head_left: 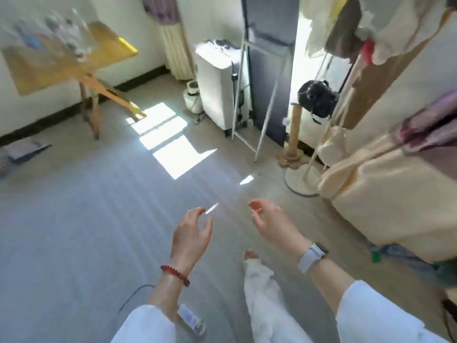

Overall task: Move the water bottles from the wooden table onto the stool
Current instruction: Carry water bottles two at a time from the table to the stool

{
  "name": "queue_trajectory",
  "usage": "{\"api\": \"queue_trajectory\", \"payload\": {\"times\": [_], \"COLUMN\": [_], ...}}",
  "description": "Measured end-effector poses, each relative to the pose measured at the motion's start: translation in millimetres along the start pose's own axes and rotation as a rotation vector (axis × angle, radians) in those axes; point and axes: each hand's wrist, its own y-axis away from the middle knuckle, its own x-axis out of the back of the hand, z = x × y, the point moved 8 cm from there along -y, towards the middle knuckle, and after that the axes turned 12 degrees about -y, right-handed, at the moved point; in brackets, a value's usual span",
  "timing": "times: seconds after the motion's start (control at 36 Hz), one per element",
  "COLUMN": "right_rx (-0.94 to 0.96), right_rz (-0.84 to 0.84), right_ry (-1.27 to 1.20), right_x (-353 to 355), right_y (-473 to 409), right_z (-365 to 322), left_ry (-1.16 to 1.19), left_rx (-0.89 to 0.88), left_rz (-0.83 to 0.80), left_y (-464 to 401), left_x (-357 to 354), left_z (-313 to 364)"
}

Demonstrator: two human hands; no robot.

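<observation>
The wooden table [108,48] stands at the far left against the wall, and several clear water bottles [66,33] stand on it, heavily blurred. No stool is in view. My left hand [191,233] and my right hand [272,224] hang in front of me over the grey floor, far from the table. On both hands the fingers are apart and slightly curled, with nothing in them. A red bead bracelet is on my left wrist and a watch on my right.
A white appliance [217,87] and a metal stand [262,95] are at the back. A coat rack base [300,180] and a cream-covered bed [395,194] fill the right. A cable [133,295] and a small pale object [191,318] lie on the floor by my left arm.
</observation>
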Motion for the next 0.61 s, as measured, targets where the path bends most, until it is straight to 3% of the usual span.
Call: {"api": "queue_trajectory", "payload": {"times": [0.19, 0.39, 0.44, 0.53, 0.61], "right_rx": [0.218, 0.397, 0.444, 0.469, 0.473], "right_rz": [-0.281, -0.428, -0.509, -0.611, -0.643], "right_ry": [0.168, 0.186, 0.179, 0.176, 0.167], "right_x": [-79.7, -148.2, -201.8, -261.5, -275.5], "right_y": [-181.5, -329.2, -390.0, -440.0, -439.3], "right_z": [-84.3, -190.6, -235.8, -273.8, -275.3], "left_ry": [-0.024, 0.021, 0.041, 0.076, 0.068], "left_rx": [0.222, 0.381, 0.483, 0.618, 0.688], "left_rz": [0.108, 0.247, 0.319, 0.377, 0.394], "left_y": [-141.8, -257.2, -298.8, -326.6, -308.9], "left_x": [57.7, 131.1, 157.3, 177.9, 177.9], "left_z": [-81.6, -140.2, -195.1, -262.1, -285.2]}}
